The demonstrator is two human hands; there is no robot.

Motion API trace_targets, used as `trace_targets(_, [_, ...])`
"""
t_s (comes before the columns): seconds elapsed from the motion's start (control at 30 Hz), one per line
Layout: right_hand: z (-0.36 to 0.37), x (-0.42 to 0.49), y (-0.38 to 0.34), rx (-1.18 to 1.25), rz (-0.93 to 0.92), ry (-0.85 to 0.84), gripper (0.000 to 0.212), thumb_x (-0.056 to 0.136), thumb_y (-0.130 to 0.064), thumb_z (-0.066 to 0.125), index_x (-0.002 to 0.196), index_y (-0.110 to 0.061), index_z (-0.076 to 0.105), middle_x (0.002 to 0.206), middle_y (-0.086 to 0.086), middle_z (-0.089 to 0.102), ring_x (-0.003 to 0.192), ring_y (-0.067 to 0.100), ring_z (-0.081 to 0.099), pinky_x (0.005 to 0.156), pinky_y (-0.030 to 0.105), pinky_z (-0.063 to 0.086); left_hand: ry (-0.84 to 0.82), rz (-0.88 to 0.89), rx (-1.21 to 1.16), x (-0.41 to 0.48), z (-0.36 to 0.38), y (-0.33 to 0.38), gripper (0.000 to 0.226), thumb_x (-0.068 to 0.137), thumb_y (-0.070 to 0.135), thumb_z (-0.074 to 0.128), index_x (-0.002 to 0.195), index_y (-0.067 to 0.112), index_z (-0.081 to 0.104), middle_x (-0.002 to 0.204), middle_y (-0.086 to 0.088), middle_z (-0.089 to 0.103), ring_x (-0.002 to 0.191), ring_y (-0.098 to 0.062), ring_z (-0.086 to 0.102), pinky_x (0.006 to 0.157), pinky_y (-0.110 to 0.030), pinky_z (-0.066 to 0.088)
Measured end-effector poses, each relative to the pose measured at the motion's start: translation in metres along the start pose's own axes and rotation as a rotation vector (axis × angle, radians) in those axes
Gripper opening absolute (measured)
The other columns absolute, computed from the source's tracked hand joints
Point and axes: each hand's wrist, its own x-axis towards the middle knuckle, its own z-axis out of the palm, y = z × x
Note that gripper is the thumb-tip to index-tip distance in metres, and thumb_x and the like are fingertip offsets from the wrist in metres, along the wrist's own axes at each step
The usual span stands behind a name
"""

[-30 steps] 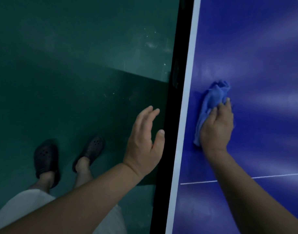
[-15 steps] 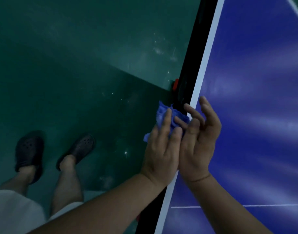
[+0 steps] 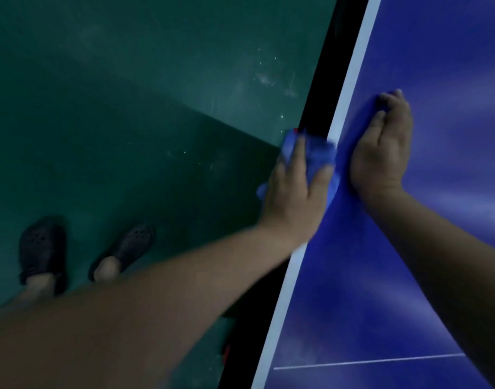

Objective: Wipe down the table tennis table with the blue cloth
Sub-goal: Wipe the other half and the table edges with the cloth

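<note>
**Left hand** [image 3: 292, 192]: Fingers and thumb curled over the blue cloth [image 3: 319, 153], gripping it in a bunch. Fingers point up the frame and the thumb lies on the side nearer the playing surface. The hand is blurred. The forearm reaches in from the lower left.

**Blue cloth**: Crumpled under the left hand at the left edge of the table tennis table [image 3: 437, 248]. It lies across the black side rail [image 3: 322, 80] and touches the white border stripe [image 3: 352, 66]. Folds stick out above the fingers and below the palm.

**Right hand** [image 3: 381, 153]: Holds nothing. It lies back up on the blue top just inside the white border stripe. The fingers are together and nearly straight, with the tips bent slightly down onto the surface. It is just beside the left hand, and whether the two touch cannot be told.

**Edges**: The left edge of the table runs diagonally from upper right to lower left. A thin white line [image 3: 367, 361] crosses the top near the bottom of the frame.

**Open room**: The blue top extends to the right of and beyond the right hand. Green floor [image 3: 128, 108] lies left of the rail, and two feet in dark clogs [image 3: 41, 248] stand well away from the edge.
</note>
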Motion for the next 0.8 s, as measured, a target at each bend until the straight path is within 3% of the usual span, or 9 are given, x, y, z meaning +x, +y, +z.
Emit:
trace_targets(0.1, [0.001,0.0,-0.001,0.019,-0.005,-0.013,0.04,0.104,-0.018,0.031,0.137,-0.009,0.052,0.156,0.008,0.039,0.149,0.021,0.029,0.12,0.022,0.019,0.022,0.068,0.021,0.074,0.0,0.028,0.07,0.103,0.041,0.05,0.16,0.016,0.02,0.164,-0.016,0.022,0.147,-0.032,0.03,0.118,-0.037,0.029])
trace_targets(0.17, [0.001,0.0,-0.002,0.027,0.001,-0.026,0.041,0.104,-0.019,0.031,0.138,-0.01,0.051,0.157,0.007,0.037,0.149,0.021,0.027,0.121,0.024,0.019,0.025,0.103,0.037,0.081,0.002,0.024,0.073,0.101,0.044,0.05,0.16,0.016,0.018,0.163,-0.016,0.024,0.146,-0.032,0.031,0.117,-0.04,0.032])
trace_targets(0.4, [0.001,-0.001,0.001,0.002,-0.003,-0.025,0.04,0.105,-0.016,0.033,0.14,-0.009,0.05,0.157,0.006,0.036,0.148,0.022,0.027,0.12,0.02,0.016,-0.014,0.121,-0.02,-0.053,-0.002,-0.033,0.076,0.092,0.06,0.038,0.158,0.036,0.008,0.167,0.002,0.019,0.151,-0.017,0.026,0.12,-0.043,0.03])
trace_targets(0.57, [0.003,0.001,0.002,-0.004,-0.008,-0.021,0.04,0.104,-0.016,0.034,0.139,-0.008,0.051,0.157,0.008,0.036,0.148,0.023,0.028,0.115,0.011,0.013,0.009,0.116,0.052,0.059,0.006,0.014,0.091,0.088,0.052,0.044,0.161,0.021,0.001,0.167,-0.015,0.015,0.151,-0.031,0.023,0.121,-0.047,0.027])
trace_targets(0.67, [0.0,0.0,0.001,0.0,-0.014,-0.02,0.039,0.104,-0.017,0.035,0.138,-0.009,0.051,0.157,0.006,0.036,0.148,0.02,0.028,0.12,0.019,0.017,0.041,0.138,0.01,0.107,0.007,0.039,0.099,0.091,0.042,0.055,0.159,0.015,-0.011,0.165,-0.017,0.021,0.15,-0.03,0.028,0.12,-0.045,0.028])
trace_targets(0.8, [0.003,0.002,0.002,-0.03,-0.023,-0.008,0.04,0.102,-0.018,0.035,0.136,-0.007,0.053,0.155,0.009,0.039,0.147,0.024,0.031,0.12,0.022,0.018,0.059,0.135,0.076,0.06,0.009,0.019,0.088,0.094,0.042,0.055,0.16,0.009,0.007,0.164,-0.014,0.024,0.15,-0.028,0.028,0.119,-0.045,0.03])
